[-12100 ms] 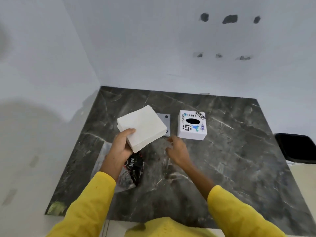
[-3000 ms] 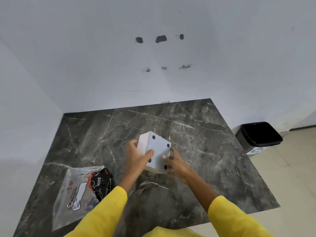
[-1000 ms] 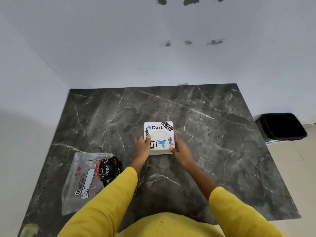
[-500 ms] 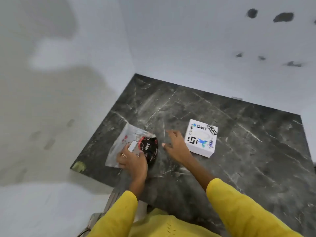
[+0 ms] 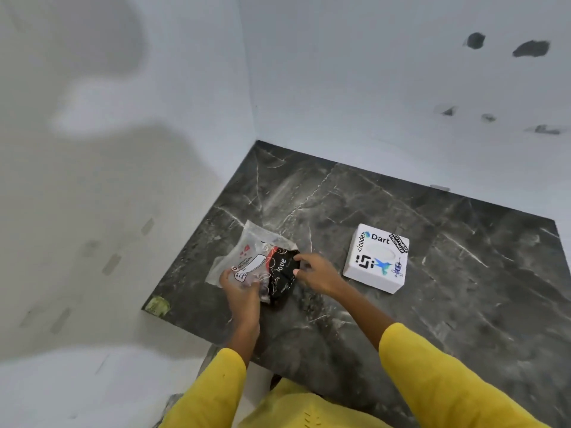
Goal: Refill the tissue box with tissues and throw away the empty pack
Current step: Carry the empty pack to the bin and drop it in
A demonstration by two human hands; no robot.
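Left hand [image 5: 239, 288]: fingers curled on empty pack [image 5: 248, 262].
Right hand [image 5: 318, 273]: pinches pack's dark end.
Risk: slick film may slip loose.

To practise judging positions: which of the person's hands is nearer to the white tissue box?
Right. The right hand pinches the empty pack beside the tissue box, not touching the box; the left hand grips the pack farther away.
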